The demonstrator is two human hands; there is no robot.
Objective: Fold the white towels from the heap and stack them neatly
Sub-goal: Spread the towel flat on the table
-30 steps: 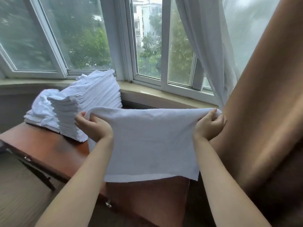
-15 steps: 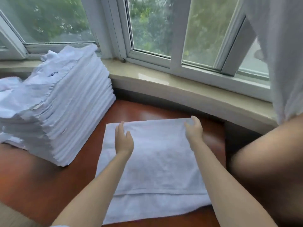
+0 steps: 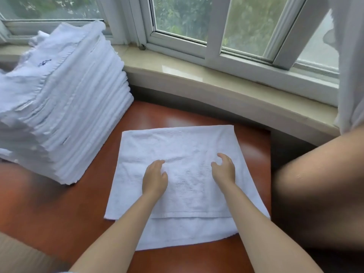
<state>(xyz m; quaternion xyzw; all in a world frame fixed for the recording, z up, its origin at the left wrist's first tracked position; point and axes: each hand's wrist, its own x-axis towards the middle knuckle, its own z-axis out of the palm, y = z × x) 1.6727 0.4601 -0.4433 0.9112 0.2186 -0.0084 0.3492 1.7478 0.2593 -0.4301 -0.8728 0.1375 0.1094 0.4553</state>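
Item: white towel (image 3: 183,146), folded once, flat on the red-brown table (image 3: 82,209), centre of frame.
Fold state: upper layer stops short of the lower one; a strip of the lower layer shows at the near edge.
Left hand (image 3: 154,179): fingers loosely curved, grasping nothing, over the towel's middle.
Right hand (image 3: 224,170): fingers spread and slightly curled, grasping nothing; contact with the cloth cannot be told.
Towel relative to fingers: beneath both hands, its edges well outside the fingertips.
Stack (image 3: 65,107): tall, leaning, upper left of frame.
Risk: uneven layers probably carry into the next fold; a crooked piece could worsen the stack's lean.
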